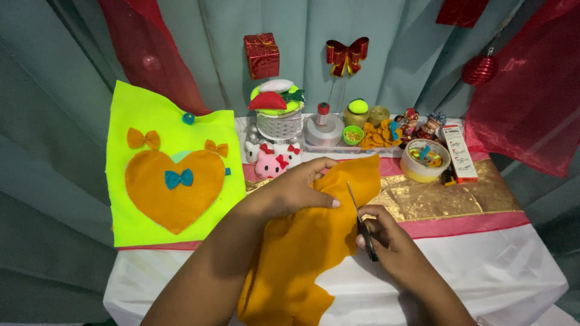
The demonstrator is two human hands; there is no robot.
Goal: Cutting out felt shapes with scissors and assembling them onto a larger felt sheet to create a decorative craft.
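My left hand [299, 188] pinches the upper part of a large piece of mustard-orange felt [302, 253] that drapes over the table's front edge. My right hand [386, 238] grips a pair of scissors [360, 222] with dark handles. Their blades point up and away, lying against the felt's right edge just below my left thumb.
A neon yellow felt panel [172, 169] with an orange heart and small bows leans at the left. Along the back stand a craft basket [278, 118], tape rolls, small pots, plush toys [275, 160], a round tub [425, 160] and a white-and-red box [460, 154]. A gold and pink cloth [453, 199] covers the table's right side.
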